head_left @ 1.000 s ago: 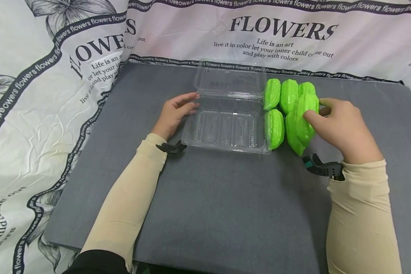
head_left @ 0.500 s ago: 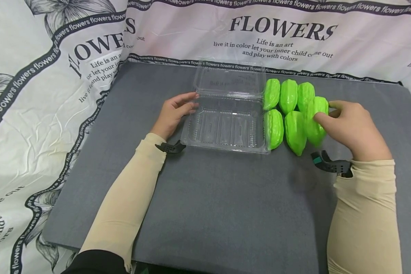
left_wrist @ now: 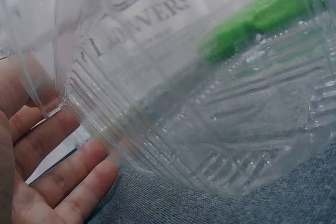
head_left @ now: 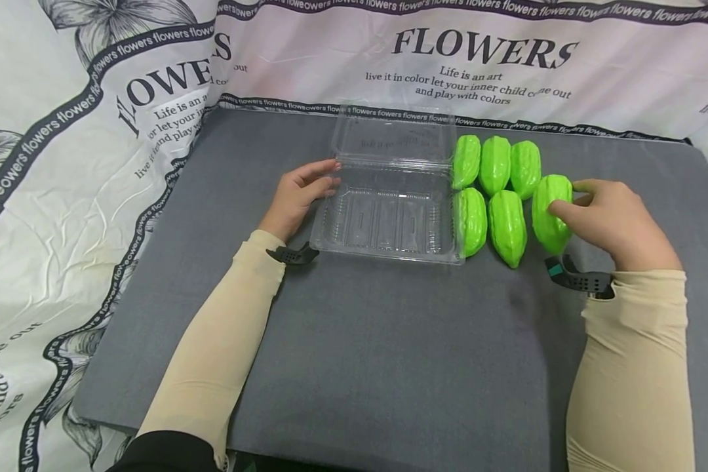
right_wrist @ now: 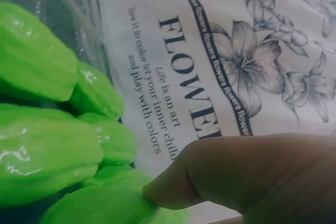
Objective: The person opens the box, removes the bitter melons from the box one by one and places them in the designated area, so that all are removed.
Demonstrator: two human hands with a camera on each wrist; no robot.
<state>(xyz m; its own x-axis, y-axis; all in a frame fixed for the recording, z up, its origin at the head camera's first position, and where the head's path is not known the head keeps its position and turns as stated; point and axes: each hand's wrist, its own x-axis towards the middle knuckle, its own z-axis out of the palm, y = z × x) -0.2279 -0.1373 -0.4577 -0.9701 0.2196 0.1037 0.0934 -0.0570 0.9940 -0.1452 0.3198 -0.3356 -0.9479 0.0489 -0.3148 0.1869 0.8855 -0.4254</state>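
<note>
Bright green, glossy, ridged fruits that look like star fruits lie at the right side of a clear plastic clamshell box, partly seen through its wall in the left wrist view. With thumb and fingers my right hand pinches one star fruit at its right side. This fruit sits at the right end of the nearer row, apart from its neighbour, another star fruit. My left hand touches the box's left side near the hinge, its fingers relaxed and slightly spread. The box's lid is folded back.
A grey table bears everything. Behind it and to the left hangs a white cloth printed with flowers and lettering. More star fruits stand in a farther row against the box's right side.
My right hand has carried its star fruit to the right, from over the nearer row's neighbouring fruit to a place beside it. The left hand and the box have stayed put.
</note>
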